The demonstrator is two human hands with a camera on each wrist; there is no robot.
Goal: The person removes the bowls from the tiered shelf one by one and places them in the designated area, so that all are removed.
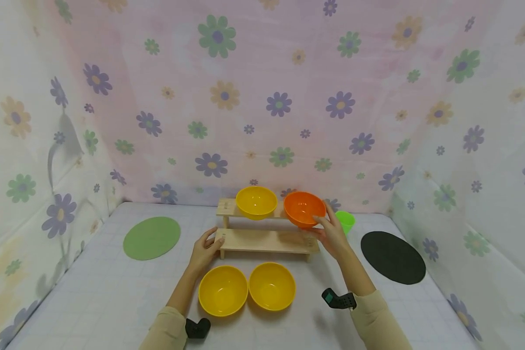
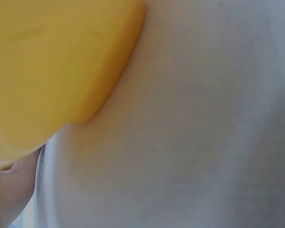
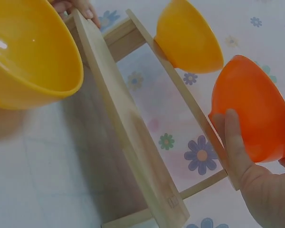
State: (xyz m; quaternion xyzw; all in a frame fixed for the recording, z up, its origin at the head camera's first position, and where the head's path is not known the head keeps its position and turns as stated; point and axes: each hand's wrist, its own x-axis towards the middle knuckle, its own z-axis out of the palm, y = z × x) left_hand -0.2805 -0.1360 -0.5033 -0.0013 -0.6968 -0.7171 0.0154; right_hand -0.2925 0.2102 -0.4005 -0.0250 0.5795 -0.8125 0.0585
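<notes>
My right hand [image 1: 331,237] holds an orange bowl [image 1: 304,208] by its side, thumb at the rim and fingers beneath. The bowl is at the right end of the upper shelf of a two-tier wooden stand [image 1: 262,241]. To its left on that shelf sits a yellow bowl [image 1: 256,203]. With thumb over the board, my left hand [image 1: 204,251] grips the lower shelf's left end. Two more yellow bowls stand side by side before the stand, a left one [image 1: 223,292] and a right one [image 1: 272,287]. A yellow bowl [image 2: 52,71] fills much of the left wrist view.
A bright green cup [image 1: 345,221] stands behind my right hand, partly hidden. On the white table lie a green round mat [image 1: 151,238] at the left and a black round mat [image 1: 393,257] at the right. Flowered cloth [image 1: 253,73] hangs behind and on both sides.
</notes>
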